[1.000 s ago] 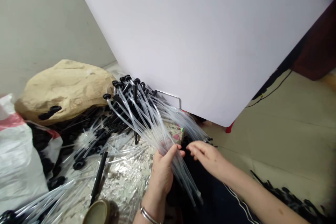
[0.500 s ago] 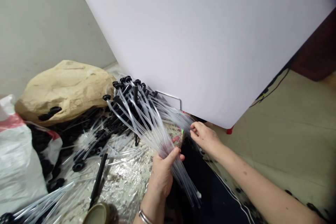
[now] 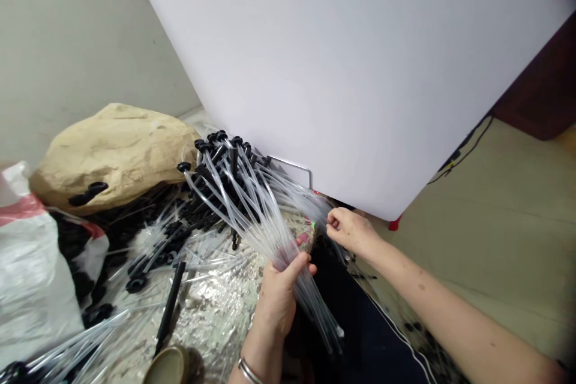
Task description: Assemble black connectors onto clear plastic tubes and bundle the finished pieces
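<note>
A bundle of thin clear plastic tubes (image 3: 265, 225) lies across my left hand (image 3: 283, 288), whose fingers wrap round it near the lower ends. Black plastic fittings (image 3: 220, 137) cap the far ends of these tubes. Behind it, a second group of clear tubes (image 3: 297, 192) slants toward my right hand (image 3: 351, 229). The fingers of that hand are curled into a pinch at the edge of this group. What sits between those fingertips is too small to make out.
A large white panel (image 3: 342, 72) rises in front, with a metal wire handle (image 3: 310, 177) at its foot. At left are a tan paper-like bulk (image 3: 117, 150) and a white sack (image 3: 36, 282). Loose tubes, a black rod (image 3: 170, 306) and a round container (image 3: 166, 366) lie on the shiny plastic-covered surface (image 3: 216, 312).
My right hand has shifted slightly, its fingers drawn in tighter. My left hand keeps its hold on the tube bundle.
</note>
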### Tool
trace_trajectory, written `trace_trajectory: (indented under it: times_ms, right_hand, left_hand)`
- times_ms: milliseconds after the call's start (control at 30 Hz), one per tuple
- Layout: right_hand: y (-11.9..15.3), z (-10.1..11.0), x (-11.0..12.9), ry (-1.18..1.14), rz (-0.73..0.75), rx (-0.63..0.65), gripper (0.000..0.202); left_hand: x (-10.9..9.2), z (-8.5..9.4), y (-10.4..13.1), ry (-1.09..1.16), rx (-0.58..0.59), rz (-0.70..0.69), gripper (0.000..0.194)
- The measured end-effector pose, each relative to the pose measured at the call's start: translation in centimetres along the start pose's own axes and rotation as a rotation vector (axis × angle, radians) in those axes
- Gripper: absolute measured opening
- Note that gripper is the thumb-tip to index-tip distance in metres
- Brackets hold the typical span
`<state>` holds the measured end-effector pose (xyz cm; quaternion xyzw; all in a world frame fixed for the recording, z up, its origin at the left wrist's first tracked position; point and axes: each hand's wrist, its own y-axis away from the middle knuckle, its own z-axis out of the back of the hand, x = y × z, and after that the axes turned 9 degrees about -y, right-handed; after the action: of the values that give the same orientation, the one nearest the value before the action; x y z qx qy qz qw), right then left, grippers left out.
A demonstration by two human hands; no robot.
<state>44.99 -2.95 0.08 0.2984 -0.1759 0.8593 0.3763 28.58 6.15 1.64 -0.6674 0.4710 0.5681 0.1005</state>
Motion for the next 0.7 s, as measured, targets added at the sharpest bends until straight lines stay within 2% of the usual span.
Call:
trace_trajectory:
  times_ms: [200,367,433,500,600,700]
  right_hand:
    - [0.6,2.2,0.2,-0.098,-0.042,0.005,0.009]
    - [3.9,3.1,1.6,-0.355,-0.097,0.221,0.027]
    - [5.6,2.3,2.4,-0.423,-0.09,0.286,0.028]
    - [7.1,0.8,3.2,-0.375,-0.007,0.292,0.025]
    - [8.6,-1.5,4.1,-0.144,0.106,0.265,0.027]
    - [9.3,-2.4,4.8,0.039,0.1,0.287,0.036]
  left_hand:
    - [-0.2,-0.1,0.2,0.032,0.006,-0.007,0.033]
    - [-0.3,-0.3,0.4,0.057,-0.031,0.012,0.031]
    - [-0.3,-0.4,0.4,0.07,-0.013,0.01,0.029]
    - [-0.3,-0.4,0.4,0.097,0.024,-0.004,0.026]
    - [-0.3,-0.4,0.4,0.118,0.049,-0.011,0.023]
    - [-0.4,-0.4,0.4,0.08,0.037,0.012,0.026]
